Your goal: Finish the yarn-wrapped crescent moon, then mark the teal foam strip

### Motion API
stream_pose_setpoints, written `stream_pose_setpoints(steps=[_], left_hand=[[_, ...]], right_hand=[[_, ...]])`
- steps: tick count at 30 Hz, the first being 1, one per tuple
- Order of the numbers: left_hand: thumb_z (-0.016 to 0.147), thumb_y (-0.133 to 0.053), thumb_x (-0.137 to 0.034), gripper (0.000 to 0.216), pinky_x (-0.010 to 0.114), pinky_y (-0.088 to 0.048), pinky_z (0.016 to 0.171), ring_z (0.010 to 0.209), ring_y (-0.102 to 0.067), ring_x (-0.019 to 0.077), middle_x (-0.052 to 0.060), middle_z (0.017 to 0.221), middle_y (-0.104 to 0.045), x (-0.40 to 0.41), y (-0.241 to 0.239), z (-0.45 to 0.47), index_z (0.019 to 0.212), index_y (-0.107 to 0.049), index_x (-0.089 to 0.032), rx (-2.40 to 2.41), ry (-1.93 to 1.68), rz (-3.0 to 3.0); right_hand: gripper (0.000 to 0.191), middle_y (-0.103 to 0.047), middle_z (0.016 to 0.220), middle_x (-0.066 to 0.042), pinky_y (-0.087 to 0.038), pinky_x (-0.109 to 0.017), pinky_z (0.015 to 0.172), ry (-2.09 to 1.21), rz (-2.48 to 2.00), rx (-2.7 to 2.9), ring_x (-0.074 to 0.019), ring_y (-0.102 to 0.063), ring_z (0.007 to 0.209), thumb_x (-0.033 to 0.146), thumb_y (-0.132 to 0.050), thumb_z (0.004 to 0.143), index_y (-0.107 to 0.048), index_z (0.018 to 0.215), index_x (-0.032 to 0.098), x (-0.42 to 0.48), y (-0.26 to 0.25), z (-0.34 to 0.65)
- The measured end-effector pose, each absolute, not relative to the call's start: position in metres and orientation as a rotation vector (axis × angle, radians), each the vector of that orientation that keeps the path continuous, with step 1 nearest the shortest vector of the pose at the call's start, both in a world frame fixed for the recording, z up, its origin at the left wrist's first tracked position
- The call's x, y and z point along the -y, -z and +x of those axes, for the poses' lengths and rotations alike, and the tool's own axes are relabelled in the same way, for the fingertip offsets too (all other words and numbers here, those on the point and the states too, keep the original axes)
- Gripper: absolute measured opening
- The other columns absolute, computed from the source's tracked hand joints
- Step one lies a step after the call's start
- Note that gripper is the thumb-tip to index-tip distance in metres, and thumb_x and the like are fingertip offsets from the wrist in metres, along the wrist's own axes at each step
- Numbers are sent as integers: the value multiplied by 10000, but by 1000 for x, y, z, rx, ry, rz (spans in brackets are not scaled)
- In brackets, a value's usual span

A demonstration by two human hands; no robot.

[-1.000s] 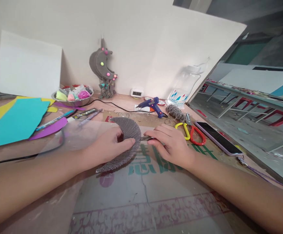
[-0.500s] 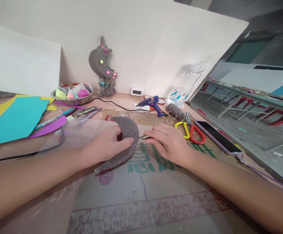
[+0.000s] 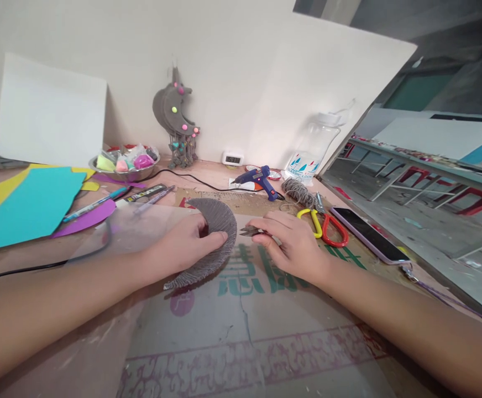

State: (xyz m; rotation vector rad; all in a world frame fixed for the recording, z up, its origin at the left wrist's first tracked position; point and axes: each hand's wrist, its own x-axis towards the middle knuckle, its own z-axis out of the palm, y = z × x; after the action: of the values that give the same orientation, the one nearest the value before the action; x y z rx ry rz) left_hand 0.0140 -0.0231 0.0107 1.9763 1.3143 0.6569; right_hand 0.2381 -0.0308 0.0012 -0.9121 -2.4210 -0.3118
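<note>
A grey crescent wrapped in thread (image 3: 219, 221) lies on the flattened cardboard (image 3: 249, 315) in the middle of the table. My left hand (image 3: 183, 243) lies on it with fingers closed over its inner edge, holding it down. My right hand (image 3: 291, 243) is just to the right, pinching small metal snips (image 3: 248, 230) whose blades are slightly parted and point at the crescent's right edge, a little apart from it.
Scissors with yellow and red handles (image 3: 328, 224), a phone (image 3: 369, 233), a coil of grey cord (image 3: 297, 190) and a blue glue gun (image 3: 260, 179) lie beyond my right hand. Coloured sheets (image 3: 29, 202), pens and a metal bowl (image 3: 122, 166) sit at left. A finished moon ornament (image 3: 174, 113) leans on the wall.
The snips have drawn back slightly from the crescent's edge and their blades now show parted. My left hand stays on the crescent.
</note>
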Motion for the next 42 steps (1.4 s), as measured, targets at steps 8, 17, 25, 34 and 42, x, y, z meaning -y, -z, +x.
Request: stream_pose_setpoints(steps=[8, 17, 25, 34, 42], left_hand=[[765, -481, -391, 297, 257, -265, 467, 504, -385, 122, -37, 535, -402, 23, -9, 14, 547, -398, -207, -1279, -625, 2021], [778, -467, -437, 291, 253, -338, 528, 597, -458, 142, -12, 642, -485, 22, -6, 12, 623, -472, -191, -1232, -558, 1954], [793, -463, -369, 298, 237, -260, 462, 512, -369, 105, -44, 560, -426, 21, -5, 13, 558, -424, -189, -1119, -626, 1985], [774, -499, -397, 307, 246, -257, 470, 518, -354, 104, -48, 556, -386, 22, -4, 13, 565, -413, -189, -1265, -673, 1941], [781, -471, -327, 290, 234, -268, 483, 520, -327, 92, -57, 552, -343, 23, -7, 16, 547, -360, -197, -1135, -699, 1965]], right_hand=[[214, -617, 793, -60, -379, -284, 648, 281, -894, 2455, -164, -524, 725, 266, -461, 924, -613, 1011, 143, 31, 0, 235], [202, -611, 780, -49, -376, -280, 642, 288, -833, 2492, -158, -512, 722, 251, -471, 924, -614, 1016, 143, 30, -1, 235], [176, -625, 784, -46, -377, -274, 635, 325, -819, 2469, -154, -517, 710, 232, -470, 925, -610, 992, 150, 30, 1, 235], [171, -638, 825, -62, -386, -285, 658, 241, -860, 2453, -166, -533, 734, 245, -465, 923, -591, 1002, 159, 31, 2, 236], [160, -633, 834, -52, -393, -282, 676, 234, -875, 2420, -164, -536, 755, 225, -475, 916, -585, 1019, 169, 31, 2, 236]])
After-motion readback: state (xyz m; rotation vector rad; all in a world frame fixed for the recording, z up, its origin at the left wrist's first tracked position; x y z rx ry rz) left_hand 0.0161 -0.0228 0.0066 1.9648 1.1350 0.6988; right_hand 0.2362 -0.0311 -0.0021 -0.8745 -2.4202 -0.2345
